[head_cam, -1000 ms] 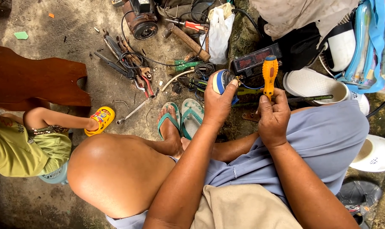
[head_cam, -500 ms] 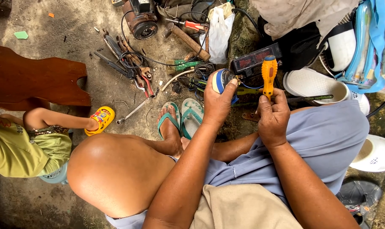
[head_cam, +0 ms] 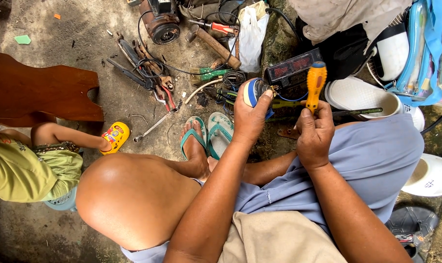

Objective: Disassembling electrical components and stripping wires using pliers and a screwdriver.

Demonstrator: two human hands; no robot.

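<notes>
While the left hand [head_cam: 250,117] clasped a round blue-rimmed part [head_cam: 254,92] at upper centre, the right hand [head_cam: 314,134] gripped an orange-handled screwdriver [head_cam: 316,80] just right of it; fastening looked underway, and the tip, hidden here, would need seating squarely

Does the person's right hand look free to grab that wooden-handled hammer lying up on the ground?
Probably not as things stand. The right hand is closed on the orange screwdriver, and the hammer lies beyond the left hand, which holds a round blue part. The ground around the hammer itself looks open.
</notes>
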